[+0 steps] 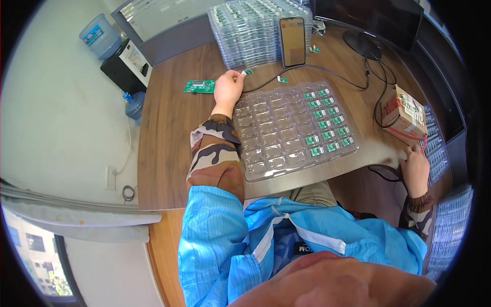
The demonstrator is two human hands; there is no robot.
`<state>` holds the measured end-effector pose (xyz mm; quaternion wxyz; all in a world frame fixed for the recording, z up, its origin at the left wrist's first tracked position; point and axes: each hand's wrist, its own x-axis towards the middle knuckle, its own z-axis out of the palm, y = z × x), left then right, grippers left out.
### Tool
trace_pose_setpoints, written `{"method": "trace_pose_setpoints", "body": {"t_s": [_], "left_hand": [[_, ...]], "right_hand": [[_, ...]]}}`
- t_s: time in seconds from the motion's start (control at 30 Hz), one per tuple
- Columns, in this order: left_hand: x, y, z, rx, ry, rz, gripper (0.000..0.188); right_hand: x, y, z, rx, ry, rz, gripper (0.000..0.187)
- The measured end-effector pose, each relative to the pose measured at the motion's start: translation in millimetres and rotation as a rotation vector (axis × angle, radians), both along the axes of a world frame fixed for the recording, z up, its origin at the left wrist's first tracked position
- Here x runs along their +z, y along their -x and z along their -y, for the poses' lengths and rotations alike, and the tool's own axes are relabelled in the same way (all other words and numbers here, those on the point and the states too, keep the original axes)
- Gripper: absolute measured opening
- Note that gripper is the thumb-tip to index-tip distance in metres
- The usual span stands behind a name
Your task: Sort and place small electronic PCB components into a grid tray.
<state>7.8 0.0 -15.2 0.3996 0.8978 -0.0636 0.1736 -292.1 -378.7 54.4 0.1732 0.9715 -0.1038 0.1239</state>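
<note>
My left hand [228, 89] is closed in a pinch at the far left corner of the clear plastic tray [294, 168]. At its fingertips is a small green circuit board [249, 72] with a white connector. Beside that hand lies a larger green circuit board [199, 86] with a display. The tray's right-hand pockets hold several small green boards [327, 124]; its left-hand pockets hold none. My right hand [415, 166] is closed at the right, below a cardboard box [405, 115], next to red wires [424, 143]. What its fingers hold, if anything, is hidden.
A tall stack of filled clear trays [245, 38] stands at the back, with a phone [293, 43] propped against it. A black cable [327, 69] crosses the table [166, 128]. A monitor [368, 20] stands back right. More filled trays [437, 146] lie beyond the box.
</note>
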Motion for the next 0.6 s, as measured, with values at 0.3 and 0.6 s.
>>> {"method": "trace_pose_setpoints", "body": {"t_s": [0.3,0.6], "left_hand": [[1.8,0.7,7.8,0.013,-0.015,0.021,0.021],[2.0,1.5,1.8,0.011,-0.026,0.048,0.021]], "right_hand": [[-78.8,3.9,77.3,-0.155,0.065,-0.046,0.017],[-72.2,6.2,81.6,-0.048,-0.002,-0.113,0.026]]}}
